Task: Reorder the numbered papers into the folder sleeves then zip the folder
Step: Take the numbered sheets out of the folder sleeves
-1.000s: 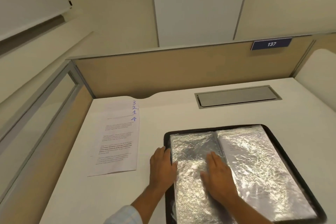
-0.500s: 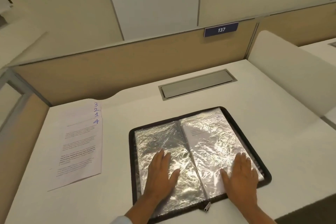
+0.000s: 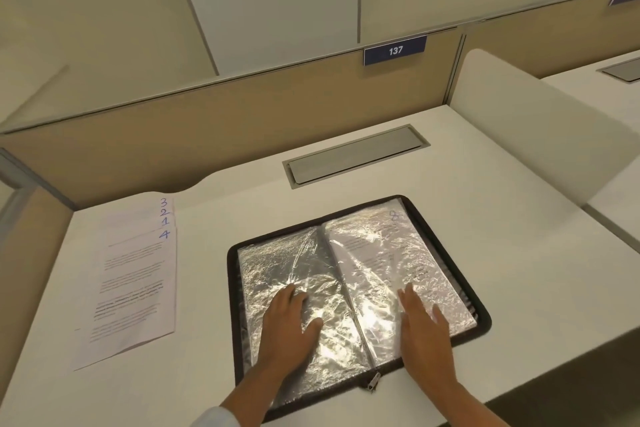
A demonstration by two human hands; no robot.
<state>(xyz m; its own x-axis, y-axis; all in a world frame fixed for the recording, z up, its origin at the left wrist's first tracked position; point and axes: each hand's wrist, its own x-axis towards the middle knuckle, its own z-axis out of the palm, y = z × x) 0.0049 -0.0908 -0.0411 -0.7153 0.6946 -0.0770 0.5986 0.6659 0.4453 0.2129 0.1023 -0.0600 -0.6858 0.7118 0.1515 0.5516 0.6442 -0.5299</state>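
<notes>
Zip pull (image 3: 372, 383) lies at near edge of folder (image 3: 232, 288), unzipped; folder open flat on desk (image 3: 502, 253). L hand (image 3: 287, 329) rests flat on left sleeve (image 3: 277, 263), fingers straight, gripping nothing. R hand (image 3: 424, 333) same on right sleeve (image 3: 433, 288), which holds a printed sheet (image 3: 398, 236) marked approx. "8". Judgement: press both pages w/ even palm load so spine sits flat, then free one hand. Numbered papers (image 3: 135, 288) lie well left of folder, fanned, tops reading 3, 2, 1, 4. Take no. 1 first, slide in w/o creasing plastic.
</notes>
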